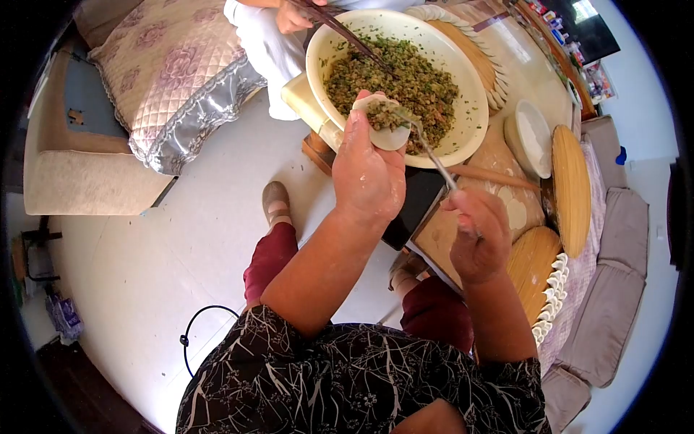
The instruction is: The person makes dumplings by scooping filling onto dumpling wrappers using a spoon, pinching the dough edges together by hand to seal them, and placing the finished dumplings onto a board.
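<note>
My left hand (369,177) cups a round white dumpling wrapper (391,139) at the near rim of a large cream bowl (471,145). A small heap of chopped green-brown filling (381,116) lies on that wrapper. In my right hand (481,235) is the handle of a thin metal spoon (438,163); its far end reaches the filling on the wrapper, and its exact shape is hard to make out. More of the same filling (426,87) covers the bottom of the bowl.
Another person's hand (293,16) holds dark chopsticks (340,29) in the bowl. A rolling pin (495,176), flat wrappers (513,210) and a bowl of white flour (533,141) are on the right. Round trays (531,253) carry dumplings (553,293) along their edges.
</note>
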`<state>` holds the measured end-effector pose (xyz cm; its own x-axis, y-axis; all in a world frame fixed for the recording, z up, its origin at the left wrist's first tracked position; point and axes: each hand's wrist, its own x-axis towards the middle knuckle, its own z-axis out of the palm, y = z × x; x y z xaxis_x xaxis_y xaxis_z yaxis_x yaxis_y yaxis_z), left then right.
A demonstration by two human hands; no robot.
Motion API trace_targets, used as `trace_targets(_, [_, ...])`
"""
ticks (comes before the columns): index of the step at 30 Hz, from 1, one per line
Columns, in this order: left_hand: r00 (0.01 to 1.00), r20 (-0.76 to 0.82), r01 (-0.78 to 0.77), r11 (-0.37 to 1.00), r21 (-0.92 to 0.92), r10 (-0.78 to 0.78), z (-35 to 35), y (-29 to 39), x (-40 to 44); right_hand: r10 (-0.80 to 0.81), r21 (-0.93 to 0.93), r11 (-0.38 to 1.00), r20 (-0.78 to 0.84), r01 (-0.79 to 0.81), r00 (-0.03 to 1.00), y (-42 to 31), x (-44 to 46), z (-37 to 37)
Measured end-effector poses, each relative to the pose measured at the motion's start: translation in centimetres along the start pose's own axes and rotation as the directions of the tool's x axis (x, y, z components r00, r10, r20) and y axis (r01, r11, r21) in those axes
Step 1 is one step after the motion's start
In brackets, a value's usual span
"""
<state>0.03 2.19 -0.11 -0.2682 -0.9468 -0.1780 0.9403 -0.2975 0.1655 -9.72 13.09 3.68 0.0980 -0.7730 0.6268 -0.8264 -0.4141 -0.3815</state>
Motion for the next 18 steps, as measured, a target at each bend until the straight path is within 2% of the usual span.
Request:
trace_targets(2, [0.999, 0.024, 0.024, 0.999, -0.022, -0.024, -0.1, 0.0, 0.0, 0.021, 0.029, 0.999, -0.063, -0.019, 0.998, 0.0, 0.2, 0.0])
trace_targets(4, [0.997, 0.052, 0.050, 0.998, -0.042, -0.048, -0.1, 0.0, 0.0, 0.292, 0.357, 0.909, -0.178, -0.214, 0.940, -0.4, 0.3, 0.5])
trace_targets(6, [0.995, 0.074, 0.068, 0.995, -0.076, -0.063, -0.1, 0.1, 0.0, 0.345, 0.428, 0.873, -0.208, -0.232, 0.915, -0.4, 0.5, 0.7])
trace_targets(8, [0.994, 0.097, 0.066, 0.994, -0.086, -0.058, -0.1, 0.2, 0.0, 0.593, 0.663, 0.678, -0.240, -0.317, 0.769, -0.6, 1.0, 0.5])
trace_targets(9, [0.991, 0.119, 0.066, 0.993, -0.095, -0.054, 0.0, 0.3, -0.1, 0.631, 0.715, 0.628, -0.237, -0.307, 0.739, -0.6, 1.6, 0.3])
trace_targets(10, [0.991, 0.119, 0.066, 0.993, -0.095, -0.054, 0.0, 0.4, -0.1, 0.631, 0.715, 0.628, -0.237, -0.307, 0.739, -0.6, 2.0, 0.2])
trace_targets(12, [0.988, 0.138, 0.082, 0.991, -0.102, -0.068, 0.1, 0.5, -0.2, 0.766, 0.850, 0.421, -0.146, -0.318, 0.626, -0.5, 2.5, 0.0])
trace_targets(13, [0.988, 0.139, 0.084, 0.991, -0.102, -0.069, 0.0, 0.4, -0.2, 0.766, 0.849, 0.422, -0.147, -0.317, 0.625, -0.2, 2.5, 0.0])
trace_targets(15, [0.987, 0.129, 0.105, 0.990, -0.094, -0.092, -0.4, 0.3, 0.0, 0.881, 0.868, 0.247, -0.016, -0.430, 0.473, 0.4, 2.4, -0.2])
trace_targets(18, [0.987, 0.118, 0.115, 0.990, -0.084, -0.105, -0.8, 0.3, 0.2, 0.879, 0.841, 0.251, 0.009, -0.479, 0.477, 0.9, 2.5, -0.8])
